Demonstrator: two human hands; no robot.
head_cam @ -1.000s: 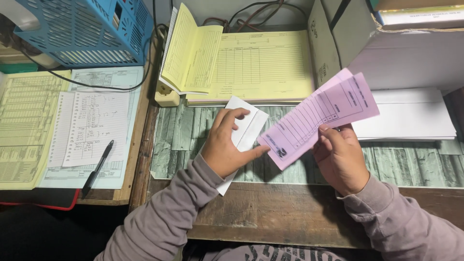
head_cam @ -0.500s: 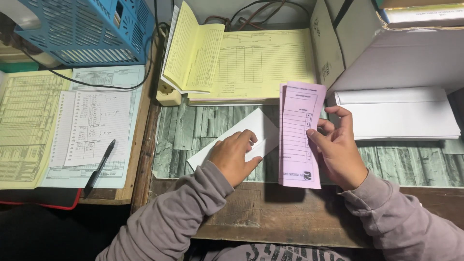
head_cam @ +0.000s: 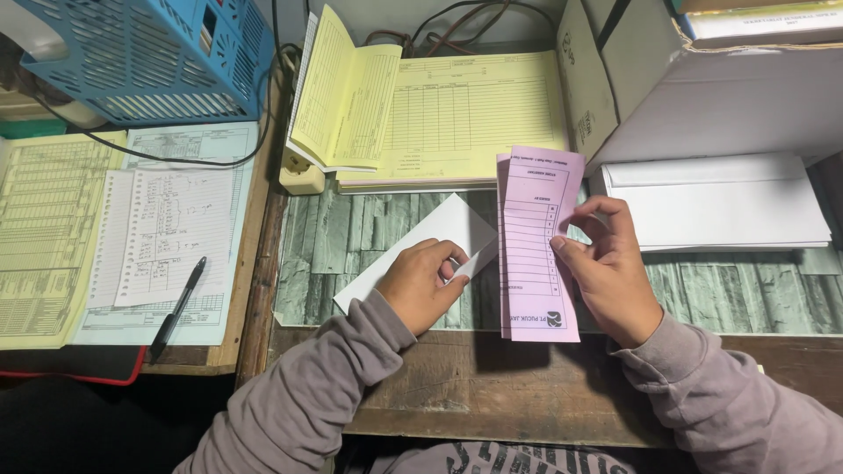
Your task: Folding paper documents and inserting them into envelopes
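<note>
Pink slip [head_cam: 534, 246] barely shifted since.

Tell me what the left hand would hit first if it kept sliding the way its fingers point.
Probably the pink slips held upright by the right hand; left hand points right, over the white envelope.

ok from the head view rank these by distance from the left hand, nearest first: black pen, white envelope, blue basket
1. white envelope, under the left hand itself
2. black pen, off to the left on the papers
3. blue basket, far upper left
</note>
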